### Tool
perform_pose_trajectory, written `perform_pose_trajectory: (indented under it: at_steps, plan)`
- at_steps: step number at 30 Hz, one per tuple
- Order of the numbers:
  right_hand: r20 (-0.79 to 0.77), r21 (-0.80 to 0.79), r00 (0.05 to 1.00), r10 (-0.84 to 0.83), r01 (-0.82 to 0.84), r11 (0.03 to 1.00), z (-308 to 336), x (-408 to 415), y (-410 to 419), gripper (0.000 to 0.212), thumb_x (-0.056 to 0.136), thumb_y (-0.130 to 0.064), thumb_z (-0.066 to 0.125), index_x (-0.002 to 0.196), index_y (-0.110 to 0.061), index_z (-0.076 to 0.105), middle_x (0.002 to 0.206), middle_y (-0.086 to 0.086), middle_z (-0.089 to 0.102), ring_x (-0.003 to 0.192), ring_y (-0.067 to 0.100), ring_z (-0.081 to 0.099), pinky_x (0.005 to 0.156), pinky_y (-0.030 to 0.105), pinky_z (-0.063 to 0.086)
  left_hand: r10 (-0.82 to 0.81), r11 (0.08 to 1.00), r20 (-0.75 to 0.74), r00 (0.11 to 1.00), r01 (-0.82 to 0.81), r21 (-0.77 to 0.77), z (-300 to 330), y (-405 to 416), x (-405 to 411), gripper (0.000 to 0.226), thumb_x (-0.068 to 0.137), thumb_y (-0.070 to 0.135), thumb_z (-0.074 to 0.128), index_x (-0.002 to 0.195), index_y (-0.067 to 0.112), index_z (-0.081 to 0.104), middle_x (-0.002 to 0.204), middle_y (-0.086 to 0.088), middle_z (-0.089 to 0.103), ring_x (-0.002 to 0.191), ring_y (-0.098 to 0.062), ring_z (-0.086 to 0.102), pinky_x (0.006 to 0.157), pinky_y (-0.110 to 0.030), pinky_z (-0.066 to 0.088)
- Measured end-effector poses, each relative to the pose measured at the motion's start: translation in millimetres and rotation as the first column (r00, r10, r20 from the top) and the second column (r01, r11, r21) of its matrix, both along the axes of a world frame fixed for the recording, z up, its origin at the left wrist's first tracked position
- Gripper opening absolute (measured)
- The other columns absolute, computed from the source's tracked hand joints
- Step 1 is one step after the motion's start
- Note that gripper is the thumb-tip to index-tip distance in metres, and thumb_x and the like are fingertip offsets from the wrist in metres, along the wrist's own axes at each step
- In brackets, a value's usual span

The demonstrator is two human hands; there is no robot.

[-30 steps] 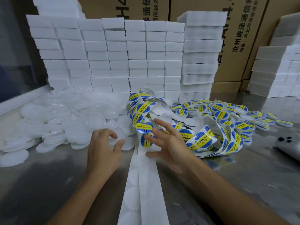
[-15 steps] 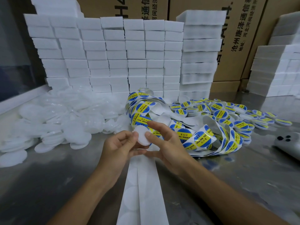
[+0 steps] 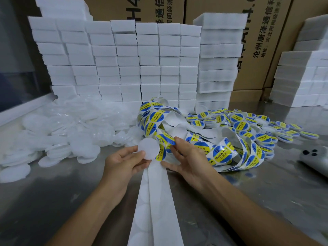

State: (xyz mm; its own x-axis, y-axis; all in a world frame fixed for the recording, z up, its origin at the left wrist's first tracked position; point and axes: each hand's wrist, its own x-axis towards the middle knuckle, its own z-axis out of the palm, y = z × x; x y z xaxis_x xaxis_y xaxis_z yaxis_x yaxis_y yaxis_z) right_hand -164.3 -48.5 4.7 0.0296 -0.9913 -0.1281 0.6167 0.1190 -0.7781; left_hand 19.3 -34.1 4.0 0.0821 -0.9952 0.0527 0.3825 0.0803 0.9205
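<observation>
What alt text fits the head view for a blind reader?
A left hand holds a white round lid against a blue-and-yellow soldering paste sticker strip gripped by the right hand. Bare lids lie left, labelled lids right, foam blocks behind.

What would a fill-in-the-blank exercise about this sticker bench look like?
1. The disc that the left hand holds is plain ____.
2. The stickers on the strip that the right hand pinches read SOLDERING ____.
3. The pile of unlabelled discs lies on the person's ____ side.
4. The phone lies on the person's ____ side.
Missing words: white, PASTE, left, right.
</observation>
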Motion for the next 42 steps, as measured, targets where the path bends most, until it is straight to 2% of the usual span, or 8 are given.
perform_pose_trajectory:
  at_steps: [4, 10, 20, 25, 30, 33, 37, 42]
  plan:
    - [-0.100, -0.097, 0.994, 0.034, -0.043, 0.994, 3, 5, 6, 0.009, 0.086, -0.016, 0.073, 0.093, -0.019, 0.077, 0.104, 0.004, 0.076, 0.101, 0.015, 0.071, 0.086, 0.059, 0.055, -0.019, 1.000, 0.023, 1.000, 0.019, 0.000, -1, 0, 0, 0.028, 0.082, 0.001, 0.070, 0.109, -0.004, 0.065, 0.093, -0.020, 0.074, 0.086, -0.031, 0.073, 0.069, -0.028, 0.059]
    - [-0.375, -0.299, 0.912, -0.165, 0.049, 0.953, 8, 15, 15, 0.010, 0.083, -0.010, 0.075, 0.090, -0.016, 0.072, 0.092, 0.004, 0.078, 0.091, 0.020, 0.074, 0.087, 0.048, 0.058, -0.070, 0.997, -0.007, 0.998, 0.070, -0.023, 4, 3, -2, 0.038, 0.069, 0.010, 0.073, 0.105, -0.001, 0.066, 0.093, -0.019, 0.075, 0.083, -0.028, 0.074, 0.064, -0.025, 0.058]
    - [-0.430, -0.369, 0.871, -0.238, 0.071, 0.927, 8, 17, 18, 0.013, 0.080, -0.010, 0.078, 0.091, -0.013, 0.071, 0.089, 0.006, 0.077, 0.089, 0.026, 0.074, 0.078, 0.040, 0.060, -0.070, 0.997, 0.026, 0.997, 0.071, -0.035, 4, 4, -1, 0.041, 0.063, 0.014, 0.075, 0.101, 0.001, 0.068, 0.091, -0.018, 0.075, 0.079, -0.028, 0.074, 0.062, -0.023, 0.058]
    - [-0.436, -0.381, 0.867, -0.242, 0.065, 0.922, 7, 17, 18, 0.013, 0.080, -0.010, 0.079, 0.090, -0.011, 0.071, 0.087, 0.006, 0.077, 0.087, 0.024, 0.074, 0.072, 0.029, 0.060, -0.067, 0.997, 0.029, 0.997, 0.068, -0.035, 4, 4, -2, 0.042, 0.063, 0.014, 0.075, 0.102, 0.000, 0.068, 0.090, -0.018, 0.075, 0.077, -0.027, 0.074, 0.061, -0.023, 0.057]
    - [-0.488, -0.409, 0.829, -0.274, 0.061, 0.911, 6, 16, 17, 0.012, 0.079, -0.013, 0.080, 0.088, -0.013, 0.072, 0.086, 0.004, 0.077, 0.084, 0.021, 0.074, 0.072, 0.030, 0.061, -0.049, 0.998, 0.038, 0.998, 0.050, -0.041, 5, 5, -2, 0.042, 0.063, 0.013, 0.076, 0.102, -0.001, 0.067, 0.089, -0.018, 0.075, 0.077, -0.028, 0.074, 0.061, -0.024, 0.057]
    - [-0.523, -0.438, 0.794, -0.309, 0.060, 0.897, 5, 16, 17, 0.011, 0.078, -0.013, 0.080, 0.084, -0.015, 0.071, 0.083, 0.005, 0.076, 0.081, 0.019, 0.074, 0.072, 0.029, 0.061, -0.015, 0.999, 0.070, 0.997, 0.018, -0.051, 5, 5, -2, 0.029, 0.072, 0.005, 0.076, 0.100, 0.000, 0.068, 0.086, -0.017, 0.075, 0.075, -0.028, 0.074, 0.061, -0.024, 0.058]
    - [-0.563, -0.484, 0.737, -0.374, 0.072, 0.872, 3, 16, 14, 0.013, 0.079, -0.010, 0.081, 0.080, -0.017, 0.070, 0.078, 0.004, 0.075, 0.074, 0.016, 0.073, 0.069, 0.022, 0.059, 0.062, 0.993, 0.121, 0.991, -0.048, -0.112, 3, 6, -4, 0.015, 0.076, -0.002, 0.074, 0.085, 0.011, 0.073, 0.079, -0.012, 0.076, 0.069, -0.025, 0.074, 0.059, -0.021, 0.057]
    - [-0.629, -0.477, 0.682, -0.374, 0.042, 0.878, 0, 14, 10, 0.013, 0.079, -0.013, 0.081, 0.078, -0.019, 0.070, 0.073, 0.000, 0.075, 0.069, 0.010, 0.071, 0.064, 0.020, 0.057, 0.185, 0.951, 0.347, 0.919, -0.079, -0.299, 2, 5, -6, 0.036, 0.074, -0.004, 0.077, 0.072, 0.032, 0.076, 0.074, 0.003, 0.075, 0.067, -0.015, 0.073, 0.063, -0.017, 0.056]
